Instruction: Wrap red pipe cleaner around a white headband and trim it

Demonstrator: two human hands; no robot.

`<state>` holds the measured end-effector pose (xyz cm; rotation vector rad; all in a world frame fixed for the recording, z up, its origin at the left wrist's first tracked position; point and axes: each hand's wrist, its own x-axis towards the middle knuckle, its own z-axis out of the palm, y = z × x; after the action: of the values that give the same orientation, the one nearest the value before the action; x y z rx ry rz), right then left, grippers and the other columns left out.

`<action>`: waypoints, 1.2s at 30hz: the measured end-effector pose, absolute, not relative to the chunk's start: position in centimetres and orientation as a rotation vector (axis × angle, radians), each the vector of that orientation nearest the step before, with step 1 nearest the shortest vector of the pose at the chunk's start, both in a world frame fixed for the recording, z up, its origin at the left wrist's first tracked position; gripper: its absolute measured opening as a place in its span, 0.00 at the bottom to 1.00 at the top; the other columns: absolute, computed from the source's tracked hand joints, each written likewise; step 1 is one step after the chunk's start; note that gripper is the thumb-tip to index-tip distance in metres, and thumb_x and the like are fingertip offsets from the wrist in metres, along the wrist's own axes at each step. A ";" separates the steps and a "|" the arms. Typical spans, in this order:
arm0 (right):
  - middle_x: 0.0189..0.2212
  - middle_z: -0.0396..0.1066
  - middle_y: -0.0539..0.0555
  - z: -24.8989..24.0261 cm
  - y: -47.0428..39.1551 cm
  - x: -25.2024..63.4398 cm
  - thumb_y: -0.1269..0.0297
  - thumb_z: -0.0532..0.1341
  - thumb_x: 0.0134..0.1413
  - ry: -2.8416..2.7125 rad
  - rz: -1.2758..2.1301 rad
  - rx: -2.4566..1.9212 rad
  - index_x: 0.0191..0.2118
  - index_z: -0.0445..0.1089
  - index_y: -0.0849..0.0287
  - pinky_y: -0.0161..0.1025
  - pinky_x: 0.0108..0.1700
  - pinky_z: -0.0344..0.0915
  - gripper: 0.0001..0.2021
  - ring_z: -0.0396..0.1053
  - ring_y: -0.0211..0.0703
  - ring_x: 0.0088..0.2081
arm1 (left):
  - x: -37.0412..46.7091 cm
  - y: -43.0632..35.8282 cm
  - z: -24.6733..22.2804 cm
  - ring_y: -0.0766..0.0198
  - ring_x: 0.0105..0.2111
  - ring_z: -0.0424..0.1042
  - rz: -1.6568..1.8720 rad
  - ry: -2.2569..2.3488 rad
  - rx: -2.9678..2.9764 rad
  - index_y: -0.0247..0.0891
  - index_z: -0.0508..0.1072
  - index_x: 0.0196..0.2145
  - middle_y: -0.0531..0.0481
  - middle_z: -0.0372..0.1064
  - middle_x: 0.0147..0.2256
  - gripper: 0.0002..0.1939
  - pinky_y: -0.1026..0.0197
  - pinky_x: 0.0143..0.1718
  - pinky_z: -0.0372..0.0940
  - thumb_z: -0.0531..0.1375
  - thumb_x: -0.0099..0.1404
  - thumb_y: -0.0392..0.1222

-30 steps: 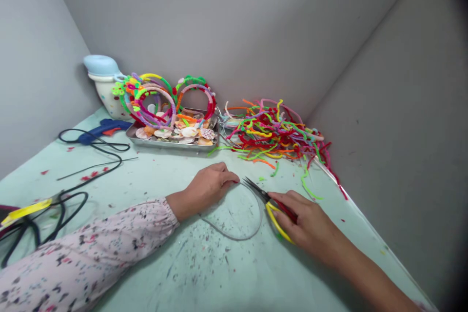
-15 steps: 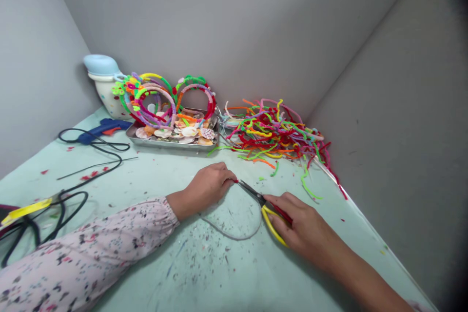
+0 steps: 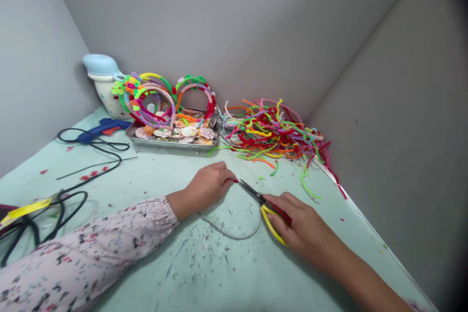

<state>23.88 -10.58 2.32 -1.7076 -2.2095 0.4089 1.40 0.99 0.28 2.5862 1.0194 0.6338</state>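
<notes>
My left hand [image 3: 211,184] is closed in a pinch on a small red fuzzy piece of pipe cleaner [image 3: 236,181]. Most of that piece is hidden by the fingers. My right hand [image 3: 298,222] grips a pair of scissors [image 3: 252,192] with yellow and red handles. Their dark blades point left, the tips right at the red end. A thin grey headband [image 3: 237,238] lies curved on the table between my hands, partly covered by them.
A metal tray [image 3: 171,145] holds seashells [image 3: 189,131] and colourful wrapped headbands [image 3: 155,107]. Right of it is a heap of pipe cleaners [image 3: 272,131]. A blue glue gun [image 3: 100,129], black cables [image 3: 117,165] and a white cup with a blue lid [image 3: 106,85] stand or lie leftward. Grey walls enclose the table.
</notes>
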 end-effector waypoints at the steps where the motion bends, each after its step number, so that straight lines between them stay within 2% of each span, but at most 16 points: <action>1: 0.35 0.66 0.55 2.3 -10.6 23.9 0.67 0.54 0.57 -2.208 0.403 -1.703 0.54 0.64 0.56 0.37 0.38 0.65 0.19 0.68 0.42 0.36 | 1.4 1.0 0.3 0.63 0.36 0.69 0.633 1.020 2.587 0.42 0.76 0.39 0.49 0.68 0.32 0.12 0.64 0.38 0.63 0.53 0.65 0.38; 18: 0.35 0.67 0.55 2.4 -10.7 23.7 0.67 0.53 0.57 -2.194 0.398 -1.683 0.54 0.65 0.56 0.37 0.37 0.65 0.19 0.68 0.41 0.34 | 1.4 1.0 0.4 0.63 0.36 0.68 0.634 1.021 2.579 0.41 0.75 0.39 0.48 0.68 0.33 0.12 0.64 0.39 0.62 0.53 0.65 0.39; 25: 0.34 0.66 0.55 2.7 -10.7 23.9 0.67 0.54 0.56 -2.192 0.371 -1.725 0.54 0.65 0.56 0.37 0.36 0.64 0.19 0.67 0.41 0.33 | 1.2 0.9 0.0 0.65 0.33 0.67 0.671 0.995 2.625 0.45 0.73 0.45 0.49 0.65 0.32 0.13 0.65 0.34 0.61 0.52 0.66 0.38; 36: 0.35 0.66 0.55 2.5 -10.8 24.0 0.67 0.53 0.56 -2.196 0.354 -1.729 0.53 0.65 0.56 0.37 0.36 0.64 0.18 0.68 0.41 0.34 | 1.3 0.9 0.2 0.63 0.36 0.67 0.621 0.979 2.666 0.44 0.75 0.43 0.48 0.66 0.32 0.14 0.64 0.37 0.61 0.51 0.66 0.40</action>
<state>23.95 -10.79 2.48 -1.7290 -2.1958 0.3538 1.25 0.95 0.21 2.6656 0.9791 0.6209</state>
